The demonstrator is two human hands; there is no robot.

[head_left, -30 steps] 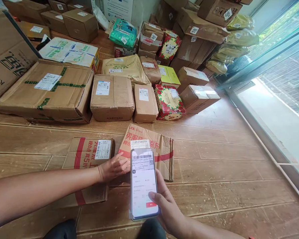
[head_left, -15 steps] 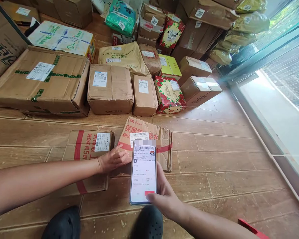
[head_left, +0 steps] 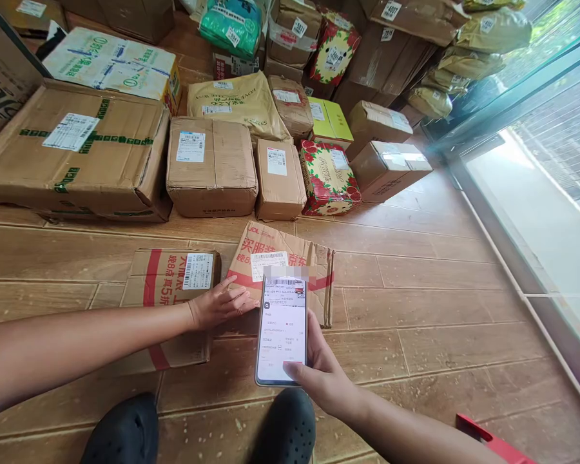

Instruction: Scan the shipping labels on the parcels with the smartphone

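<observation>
The right hand (head_left: pixel 325 374) grips a phone (head_left: pixel 282 332) upright, thumb on the lower screen — its text too small to read. The phone covers the near edge of a flattened carton (head_left: pixel 290 270), where the left hand (head_left: pixel 218 303) rests flat, fingers spread — holding nothing.

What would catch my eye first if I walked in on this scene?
Probably the lit phone, held up in the right hand low in the middle, just over a flat red-printed carton on the wooden floor. The left hand rests on that carton's near edge. Behind, a crowd of labelled parcels fills the top, with a red floral box standing out among the brown ones.
</observation>
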